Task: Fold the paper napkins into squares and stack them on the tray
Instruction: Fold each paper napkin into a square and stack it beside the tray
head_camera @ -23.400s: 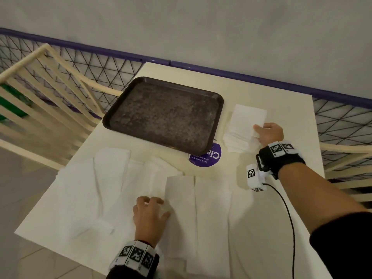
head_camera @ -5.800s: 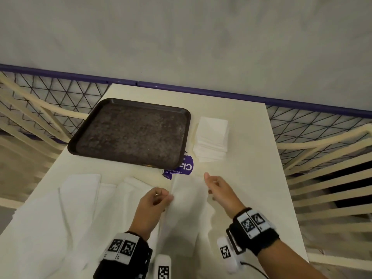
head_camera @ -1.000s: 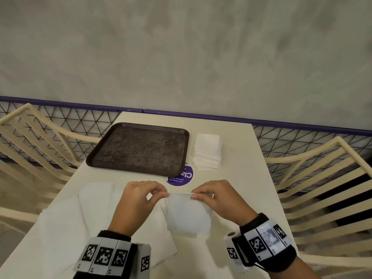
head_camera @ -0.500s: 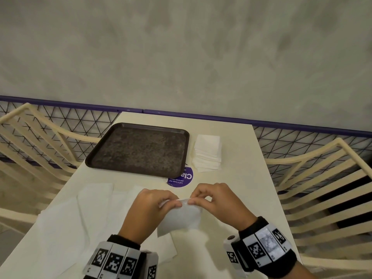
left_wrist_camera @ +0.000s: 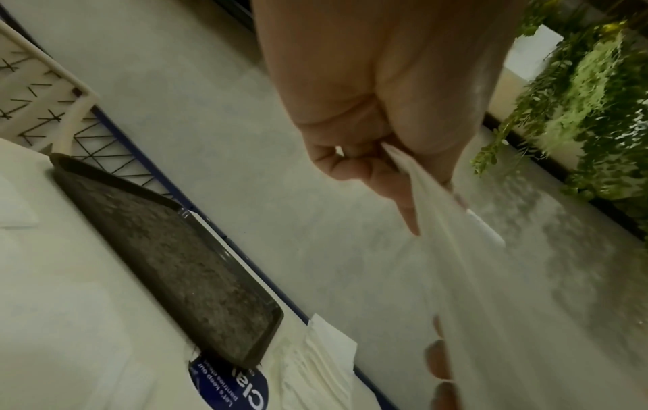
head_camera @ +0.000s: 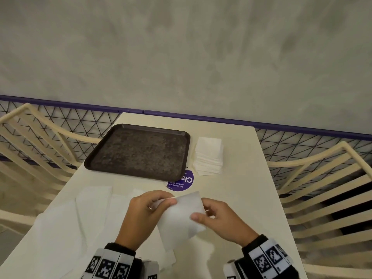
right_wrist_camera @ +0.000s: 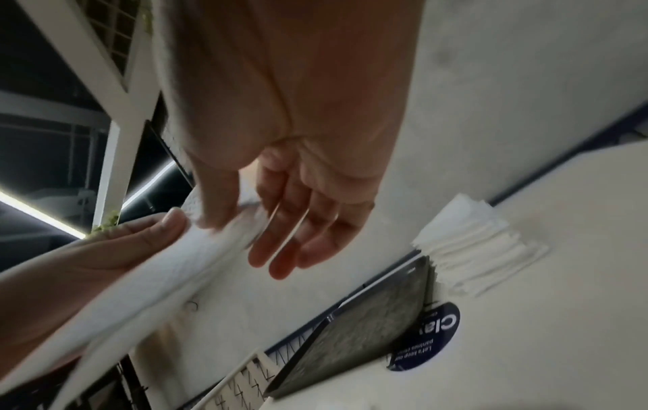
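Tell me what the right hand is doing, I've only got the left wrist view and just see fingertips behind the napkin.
Observer: The right hand pinches the napkin at its right edge, thumb on top, fingers underneath.
Operator: Is the napkin lying on the table?
Observer: No, it is held lifted above the table.
Operator: Anything left to fold?
Observer: Yes, unfolded napkins lie spread over the table's near left part.
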`<state>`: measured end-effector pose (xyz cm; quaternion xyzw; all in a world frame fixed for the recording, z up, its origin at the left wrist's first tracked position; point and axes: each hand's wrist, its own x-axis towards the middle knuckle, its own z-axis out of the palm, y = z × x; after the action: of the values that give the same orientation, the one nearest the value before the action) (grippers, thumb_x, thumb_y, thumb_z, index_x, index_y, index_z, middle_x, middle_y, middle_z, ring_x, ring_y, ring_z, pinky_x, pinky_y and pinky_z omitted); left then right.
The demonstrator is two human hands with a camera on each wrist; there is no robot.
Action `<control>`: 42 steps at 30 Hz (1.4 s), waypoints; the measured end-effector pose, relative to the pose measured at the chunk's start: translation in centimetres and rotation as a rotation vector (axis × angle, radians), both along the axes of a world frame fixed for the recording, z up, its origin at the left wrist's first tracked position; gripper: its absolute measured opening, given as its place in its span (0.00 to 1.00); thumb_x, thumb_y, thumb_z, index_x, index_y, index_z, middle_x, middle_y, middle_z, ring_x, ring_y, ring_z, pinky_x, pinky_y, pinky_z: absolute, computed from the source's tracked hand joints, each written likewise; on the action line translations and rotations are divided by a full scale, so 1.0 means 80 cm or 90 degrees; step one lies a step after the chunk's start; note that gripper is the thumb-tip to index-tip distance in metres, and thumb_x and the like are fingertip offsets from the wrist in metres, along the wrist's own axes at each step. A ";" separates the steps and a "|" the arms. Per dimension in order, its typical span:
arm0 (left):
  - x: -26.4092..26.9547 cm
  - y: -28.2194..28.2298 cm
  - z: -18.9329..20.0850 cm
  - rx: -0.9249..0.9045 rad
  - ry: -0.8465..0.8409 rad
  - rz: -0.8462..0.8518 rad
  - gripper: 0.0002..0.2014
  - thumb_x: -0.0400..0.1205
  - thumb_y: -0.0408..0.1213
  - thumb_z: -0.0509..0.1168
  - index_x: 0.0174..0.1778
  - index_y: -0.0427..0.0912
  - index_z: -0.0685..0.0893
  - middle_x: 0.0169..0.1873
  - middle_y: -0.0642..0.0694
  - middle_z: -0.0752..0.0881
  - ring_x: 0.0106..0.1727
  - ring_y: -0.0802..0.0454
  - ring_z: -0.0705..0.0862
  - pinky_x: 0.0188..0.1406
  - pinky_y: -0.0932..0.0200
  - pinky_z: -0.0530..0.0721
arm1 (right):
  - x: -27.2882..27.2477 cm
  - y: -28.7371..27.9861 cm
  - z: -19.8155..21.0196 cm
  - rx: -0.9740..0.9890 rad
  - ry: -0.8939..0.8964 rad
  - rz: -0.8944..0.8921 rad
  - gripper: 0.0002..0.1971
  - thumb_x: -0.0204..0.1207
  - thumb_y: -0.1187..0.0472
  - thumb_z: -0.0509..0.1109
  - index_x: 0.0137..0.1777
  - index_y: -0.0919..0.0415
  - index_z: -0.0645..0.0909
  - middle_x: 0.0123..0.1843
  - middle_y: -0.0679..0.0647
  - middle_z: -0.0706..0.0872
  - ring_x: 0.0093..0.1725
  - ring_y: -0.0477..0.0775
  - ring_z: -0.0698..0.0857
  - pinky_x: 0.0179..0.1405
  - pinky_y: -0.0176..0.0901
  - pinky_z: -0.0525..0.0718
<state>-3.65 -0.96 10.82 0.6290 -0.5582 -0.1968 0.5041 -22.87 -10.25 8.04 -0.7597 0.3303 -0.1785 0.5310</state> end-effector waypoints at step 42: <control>0.033 0.044 -0.153 0.403 0.143 0.448 0.05 0.79 0.33 0.67 0.38 0.44 0.80 0.38 0.49 0.85 0.39 0.53 0.83 0.34 0.67 0.74 | 0.070 -0.214 -0.073 -0.111 0.040 -0.503 0.23 0.74 0.64 0.72 0.66 0.63 0.69 0.64 0.60 0.69 0.57 0.55 0.74 0.56 0.39 0.73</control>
<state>-1.03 2.53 -1.42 0.8768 -0.1664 -0.2416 0.3809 -17.31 -27.38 2.19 -0.6218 0.5962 -0.3729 0.3447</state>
